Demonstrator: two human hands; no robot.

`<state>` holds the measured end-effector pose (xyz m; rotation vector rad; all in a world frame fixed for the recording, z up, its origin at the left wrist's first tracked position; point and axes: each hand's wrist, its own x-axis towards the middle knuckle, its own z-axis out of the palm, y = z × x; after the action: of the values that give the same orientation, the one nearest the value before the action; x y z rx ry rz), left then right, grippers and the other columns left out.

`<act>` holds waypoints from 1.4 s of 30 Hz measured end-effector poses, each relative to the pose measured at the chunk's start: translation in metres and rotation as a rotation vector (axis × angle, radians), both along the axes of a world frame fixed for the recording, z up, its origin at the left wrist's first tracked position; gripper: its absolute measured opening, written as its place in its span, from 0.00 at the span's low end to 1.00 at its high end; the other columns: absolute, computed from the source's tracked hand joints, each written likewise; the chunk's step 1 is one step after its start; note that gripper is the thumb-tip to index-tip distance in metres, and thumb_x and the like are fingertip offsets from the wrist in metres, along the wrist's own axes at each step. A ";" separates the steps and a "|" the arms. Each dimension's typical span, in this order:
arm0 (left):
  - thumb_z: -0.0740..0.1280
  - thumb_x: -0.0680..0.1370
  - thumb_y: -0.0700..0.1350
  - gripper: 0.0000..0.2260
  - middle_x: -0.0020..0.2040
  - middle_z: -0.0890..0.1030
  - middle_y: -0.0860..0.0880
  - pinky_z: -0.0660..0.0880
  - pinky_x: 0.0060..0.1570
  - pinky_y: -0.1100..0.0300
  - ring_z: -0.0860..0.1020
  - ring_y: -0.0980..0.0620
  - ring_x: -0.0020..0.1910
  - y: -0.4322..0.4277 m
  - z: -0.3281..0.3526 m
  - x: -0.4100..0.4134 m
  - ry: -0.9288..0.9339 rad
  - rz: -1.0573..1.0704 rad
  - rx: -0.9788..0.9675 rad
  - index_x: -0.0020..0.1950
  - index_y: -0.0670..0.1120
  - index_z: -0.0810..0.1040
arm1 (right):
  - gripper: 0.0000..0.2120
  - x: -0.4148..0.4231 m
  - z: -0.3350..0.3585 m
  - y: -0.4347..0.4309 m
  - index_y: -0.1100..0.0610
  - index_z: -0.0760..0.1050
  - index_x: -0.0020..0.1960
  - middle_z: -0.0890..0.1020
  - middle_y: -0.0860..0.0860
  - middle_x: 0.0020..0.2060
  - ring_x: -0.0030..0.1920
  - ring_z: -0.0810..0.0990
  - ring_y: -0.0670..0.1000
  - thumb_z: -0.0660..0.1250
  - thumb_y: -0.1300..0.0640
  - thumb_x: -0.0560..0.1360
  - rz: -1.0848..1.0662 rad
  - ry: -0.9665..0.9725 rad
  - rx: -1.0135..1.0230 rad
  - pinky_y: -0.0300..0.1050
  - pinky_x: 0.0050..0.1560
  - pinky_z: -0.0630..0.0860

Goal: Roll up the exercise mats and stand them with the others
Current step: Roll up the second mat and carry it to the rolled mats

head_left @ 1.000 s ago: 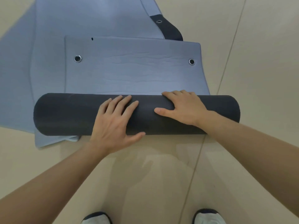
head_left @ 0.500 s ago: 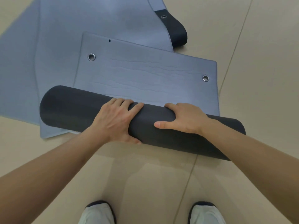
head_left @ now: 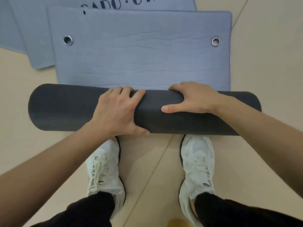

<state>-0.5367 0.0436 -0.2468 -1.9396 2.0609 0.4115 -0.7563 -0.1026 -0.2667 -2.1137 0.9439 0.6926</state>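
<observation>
Left hand and right hand grip dark rolled mat on floor; its unrolled grey end (two eyelets) lies flat beyond; white shoes just behind roll

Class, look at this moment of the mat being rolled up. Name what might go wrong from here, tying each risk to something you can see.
1. The left hand and right hand grip the dark roll near its middle and right. Its unheld left end may lag, skewing the roll.
2. The flat tail lies on a second mat, which might get dragged along.
3. If the grip loosens, the roll may spring open toward the white shoes.
</observation>
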 end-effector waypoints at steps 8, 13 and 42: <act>0.58 0.52 0.88 0.53 0.50 0.81 0.54 0.64 0.37 0.56 0.79 0.47 0.47 -0.041 -0.002 0.022 0.053 -0.047 0.079 0.69 0.58 0.70 | 0.32 -0.008 0.004 0.039 0.54 0.78 0.66 0.81 0.52 0.60 0.59 0.77 0.58 0.58 0.31 0.77 -0.140 -0.379 -0.556 0.56 0.61 0.70; 0.60 0.51 0.88 0.50 0.47 0.81 0.58 0.69 0.40 0.55 0.79 0.47 0.47 -0.077 -0.004 0.037 0.156 -0.017 0.203 0.67 0.63 0.70 | 0.30 -0.020 -0.008 0.073 0.59 0.79 0.68 0.80 0.59 0.66 0.66 0.77 0.63 0.66 0.36 0.78 -0.120 -0.487 -0.835 0.63 0.70 0.68; 0.51 0.81 0.69 0.33 0.71 0.77 0.46 0.66 0.70 0.44 0.75 0.41 0.68 -0.111 -0.018 0.023 0.032 0.020 -0.390 0.77 0.48 0.71 | 0.32 -0.020 0.002 -0.054 0.56 0.77 0.69 0.80 0.54 0.66 0.65 0.76 0.59 0.69 0.35 0.75 -0.219 -0.613 -0.906 0.58 0.66 0.68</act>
<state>-0.5136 -0.0678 -0.2648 -2.1773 2.2782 0.0426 -0.7765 -0.1562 -0.2646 -2.6460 1.2148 -0.6099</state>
